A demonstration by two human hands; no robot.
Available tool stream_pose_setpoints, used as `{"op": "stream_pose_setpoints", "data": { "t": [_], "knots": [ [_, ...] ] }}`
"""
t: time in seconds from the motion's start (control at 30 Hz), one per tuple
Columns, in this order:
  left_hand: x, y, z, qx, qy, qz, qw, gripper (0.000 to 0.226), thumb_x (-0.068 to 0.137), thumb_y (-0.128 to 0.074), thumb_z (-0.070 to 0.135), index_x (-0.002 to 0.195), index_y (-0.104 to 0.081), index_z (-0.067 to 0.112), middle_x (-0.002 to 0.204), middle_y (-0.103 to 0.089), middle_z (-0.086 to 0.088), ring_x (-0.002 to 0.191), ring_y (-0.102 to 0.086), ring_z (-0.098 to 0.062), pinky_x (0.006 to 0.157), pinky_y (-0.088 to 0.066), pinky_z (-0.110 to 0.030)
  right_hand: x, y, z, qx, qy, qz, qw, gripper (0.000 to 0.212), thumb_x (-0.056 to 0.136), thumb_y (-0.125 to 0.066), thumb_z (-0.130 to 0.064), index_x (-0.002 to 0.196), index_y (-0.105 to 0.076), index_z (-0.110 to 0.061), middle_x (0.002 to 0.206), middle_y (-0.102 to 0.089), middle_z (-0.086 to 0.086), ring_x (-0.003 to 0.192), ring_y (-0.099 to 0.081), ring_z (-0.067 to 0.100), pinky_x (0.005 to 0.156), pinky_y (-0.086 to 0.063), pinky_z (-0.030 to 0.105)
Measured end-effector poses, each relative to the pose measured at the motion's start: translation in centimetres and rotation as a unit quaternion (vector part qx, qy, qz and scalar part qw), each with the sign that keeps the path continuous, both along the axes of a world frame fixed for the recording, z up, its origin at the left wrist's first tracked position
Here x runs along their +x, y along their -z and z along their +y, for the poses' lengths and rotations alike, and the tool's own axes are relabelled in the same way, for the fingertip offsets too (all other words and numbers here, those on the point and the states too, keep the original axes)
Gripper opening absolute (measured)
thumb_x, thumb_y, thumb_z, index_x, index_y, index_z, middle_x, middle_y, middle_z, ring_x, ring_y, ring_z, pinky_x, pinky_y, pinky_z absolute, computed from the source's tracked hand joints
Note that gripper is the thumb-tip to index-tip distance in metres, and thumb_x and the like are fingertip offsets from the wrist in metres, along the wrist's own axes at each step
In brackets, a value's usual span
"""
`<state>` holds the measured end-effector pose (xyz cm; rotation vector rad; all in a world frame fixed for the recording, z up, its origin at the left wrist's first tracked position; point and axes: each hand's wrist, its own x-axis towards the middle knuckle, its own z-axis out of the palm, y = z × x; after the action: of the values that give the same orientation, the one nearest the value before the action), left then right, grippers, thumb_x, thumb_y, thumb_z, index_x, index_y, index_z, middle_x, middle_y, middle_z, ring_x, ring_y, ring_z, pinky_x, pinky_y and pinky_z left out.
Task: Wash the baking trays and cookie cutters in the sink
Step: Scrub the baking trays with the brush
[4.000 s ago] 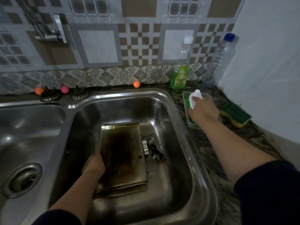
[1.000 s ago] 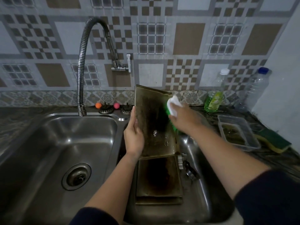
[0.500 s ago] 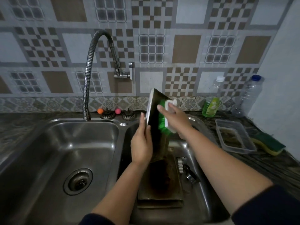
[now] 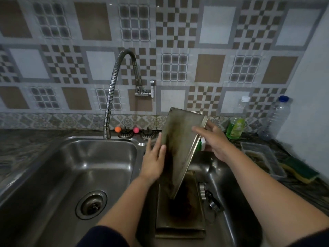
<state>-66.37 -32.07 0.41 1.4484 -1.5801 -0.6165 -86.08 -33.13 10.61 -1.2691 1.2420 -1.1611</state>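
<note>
Head view: left hand (image 4: 154, 158) gripped the left edge of a stained baking tray (image 4: 179, 148), fingers flat along its face, holding it near upright and tilted over the right sink basin (image 4: 236, 202). Right hand (image 4: 215, 139) closed around a green-and-white scrub brush (image 4: 202, 144), thumb over the tray's right rim, brush mostly hidden behind the tray. More trays (image 4: 179, 211) lay stacked flat in the basin below both hands, the held tray's lower corner just above them. Metal cookie cutters (image 4: 211, 196) sat just right of that stack, under the right forearm. Left of the left hand was the empty-looking left basin (image 4: 99, 166) with its drain (image 4: 91, 205), and the flexible faucet (image 4: 114, 90) rose behind it. Beyond the left hand, an orange knob (image 4: 117, 129) and pink knob (image 4: 136, 130) on the rim. Right of the right hand: green dish soap bottle (image 4: 235, 127), label unreadable, clear water bottle (image 4: 277, 116), clear plastic container (image 4: 263, 157) and a yellow-green sponge (image 4: 300, 170) on the counter. Dark sleeves at both elbows
</note>
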Motion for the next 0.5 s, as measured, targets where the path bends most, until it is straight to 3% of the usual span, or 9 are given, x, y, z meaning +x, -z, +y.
{"op": "stream_pose_setpoints", "data": {
  "t": [0.07,0.13,0.17,0.27,0.33,0.4,0.5],
  "knots": [
    [1.4,-0.3,-0.7,0.023,0.01,0.043,0.999,0.049,0.101,-0.032,0.044,0.147,-0.018,0.044,0.158,-0.021,0.008,0.144,-0.017,-0.008,0.109,-0.013,-0.019,-1.0,0.6,0.3,0.016,-0.019,-0.028,0.999,0.034,0.082,-0.07,-0.019,0.112,-0.057,-0.028,0.106,-0.065,-0.002,0.097,-0.062,0.021,0.077,-0.051,0.038],
    [1.9,-0.6,-0.7,0.044,0.038,0.1,0.993,0.049,0.101,-0.035,0.042,0.148,-0.022,0.04,0.153,-0.029,0.014,0.139,-0.022,-0.001,0.108,-0.017,-0.017,-1.7,1.5,0.5,0.042,-0.023,-0.027,0.999,0.049,0.077,-0.072,-0.021,0.122,-0.054,-0.022,0.1,-0.064,-0.001,0.088,-0.062,0.018,0.067,-0.048,0.033],
    [1.9,-0.5,-0.6,0.053,0.055,0.126,0.989,0.049,0.101,-0.038,0.04,0.148,-0.024,0.04,0.152,-0.031,0.016,0.137,-0.024,0.0,0.109,-0.019,-0.018,-2.1,2.1,0.5,0.053,-0.023,-0.017,0.998,0.056,0.075,-0.073,-0.023,0.126,-0.053,-0.02,0.102,-0.065,-0.001,0.088,-0.061,0.017,0.069,-0.048,0.034],
    [2.1,0.7,-0.1,0.041,0.091,0.166,0.981,0.05,0.098,-0.049,0.032,0.144,-0.03,0.044,0.15,-0.035,0.018,0.138,-0.031,-0.001,0.115,-0.026,-0.027,-2.9,3.8,0.2,0.055,-0.011,0.021,0.998,0.064,0.071,-0.078,-0.034,0.128,-0.054,-0.02,0.119,-0.064,0.0,0.102,-0.06,0.017,0.094,-0.047,0.041],
    [2.4,1.3,0.4,0.027,0.085,0.173,0.981,0.05,0.097,-0.052,0.03,0.138,-0.033,0.051,0.147,-0.039,0.02,0.134,-0.036,0.004,0.111,-0.032,-0.022,-3.3,4.5,0.0,0.036,-0.004,0.057,0.998,0.043,0.077,-0.075,-0.035,0.116,-0.06,-0.025,0.112,-0.064,-0.008,0.101,-0.061,0.011,0.093,-0.047,0.028],
    [2.6,1.5,0.9,0.017,0.074,0.198,0.977,0.051,0.097,-0.054,0.027,0.136,-0.035,0.052,0.143,-0.046,0.017,0.127,-0.044,0.007,0.1,-0.038,-0.011,-3.6,5.3,-0.2,0.012,0.003,0.117,0.993,0.029,0.08,-0.072,-0.043,0.104,-0.065,-0.03,0.107,-0.066,-0.012,0.101,-0.062,0.008,0.082,-0.046,0.02],
    [2.4,1.6,1.3,-0.005,0.068,0.213,0.975,0.051,0.097,-0.054,0.02,0.136,-0.039,0.049,0.14,-0.051,0.013,0.127,-0.048,0.001,0.102,-0.041,-0.019,-4.2,7.4,-1.0,0.012,0.072,0.283,0.956,0.059,0.076,-0.066,-0.062,0.124,-0.062,-0.029,0.13,-0.058,-0.008,0.119,-0.055,0.017,0.092,-0.044,0.029]
  ]
}}
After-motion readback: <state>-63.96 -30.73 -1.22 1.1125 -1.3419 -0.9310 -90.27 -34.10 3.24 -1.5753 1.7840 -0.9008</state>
